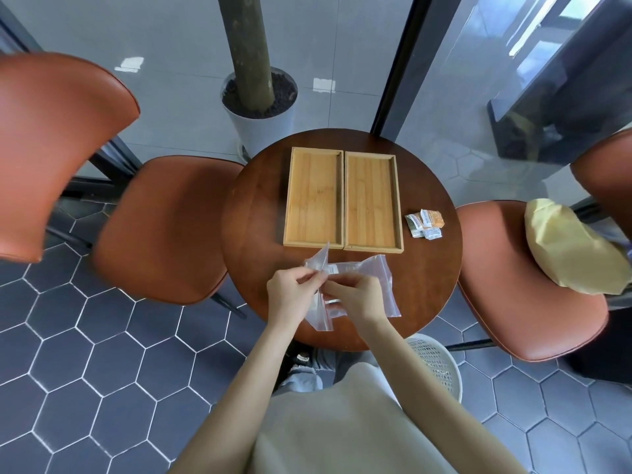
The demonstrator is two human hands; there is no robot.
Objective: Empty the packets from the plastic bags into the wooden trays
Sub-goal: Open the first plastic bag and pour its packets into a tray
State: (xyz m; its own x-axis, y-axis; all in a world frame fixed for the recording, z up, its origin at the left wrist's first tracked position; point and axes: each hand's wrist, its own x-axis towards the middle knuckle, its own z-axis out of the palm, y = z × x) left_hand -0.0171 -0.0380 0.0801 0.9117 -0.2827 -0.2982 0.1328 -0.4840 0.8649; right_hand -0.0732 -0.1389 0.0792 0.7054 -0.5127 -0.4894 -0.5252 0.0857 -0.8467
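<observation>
Two shallow wooden trays lie side by side at the back of the round table, the left tray [313, 198] and the right tray [372, 201], both with nothing in them. A small pile of packets [425, 224] sits on the table right of the trays. Near the front edge, my left hand [290, 291] and my right hand [355, 295] pinch a clear zip plastic bag [319, 314] with a red seal line. A second clear bag [378, 271] lies under and beside my right hand.
The dark round table [253, 234] is small. Orange chairs stand to the left [164, 227] and right [526, 278]; a yellow cloth bundle [571, 248] rests on the right one. A white plant pot [261, 121] stands behind the table, a white mesh basket [437, 364] below its front edge.
</observation>
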